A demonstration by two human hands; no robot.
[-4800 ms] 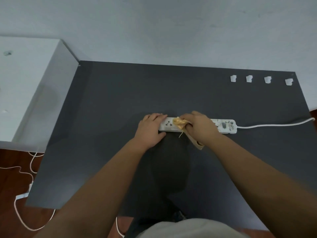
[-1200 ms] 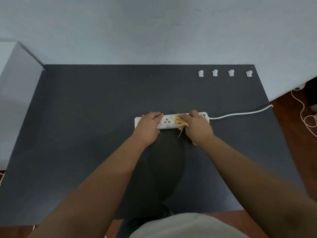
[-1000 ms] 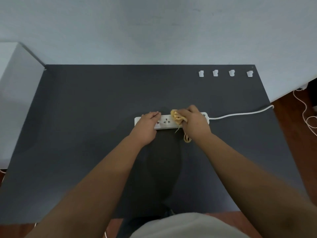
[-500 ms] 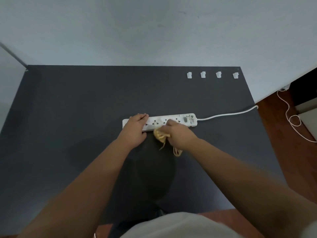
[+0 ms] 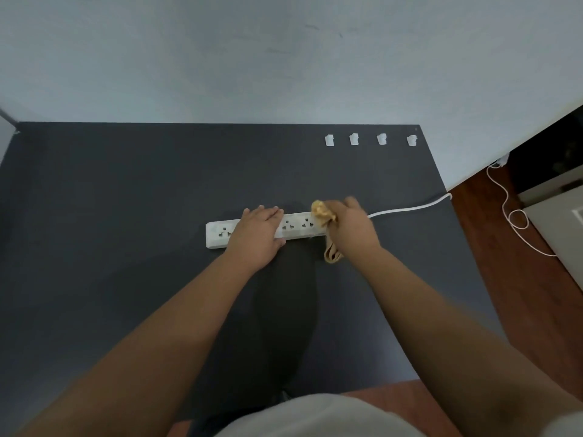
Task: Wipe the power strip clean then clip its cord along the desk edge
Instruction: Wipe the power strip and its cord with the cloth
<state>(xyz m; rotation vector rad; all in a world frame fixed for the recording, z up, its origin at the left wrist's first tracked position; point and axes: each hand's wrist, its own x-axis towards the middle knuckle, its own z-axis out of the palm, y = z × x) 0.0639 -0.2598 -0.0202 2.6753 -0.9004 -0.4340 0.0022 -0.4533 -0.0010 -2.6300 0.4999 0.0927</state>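
A white power strip (image 5: 293, 228) lies across the middle of the dark grey desk (image 5: 126, 200). My left hand (image 5: 257, 236) presses flat on its left-middle part, fingers together. My right hand (image 5: 353, 230) is closed on a yellow cloth (image 5: 321, 212) bunched over the strip's right end, which it hides; a loose tail of the cloth hangs onto the desk below the hand. The white cord (image 5: 410, 209) runs from under my right hand to the desk's right edge. Several white cord clips (image 5: 354, 139) sit in a row at the back right of the desk.
A pale wall rises behind the desk. To the right lies a wooden floor (image 5: 536, 279) with a thin white cable (image 5: 517, 216) looped on it and a pale cabinet beyond. My torso is at the desk's near edge.
My right hand has carried the cloth from the strip's near edge at its middle up and right onto its right end. My left hand stays pressed on the strip. The camera view shifted slightly.
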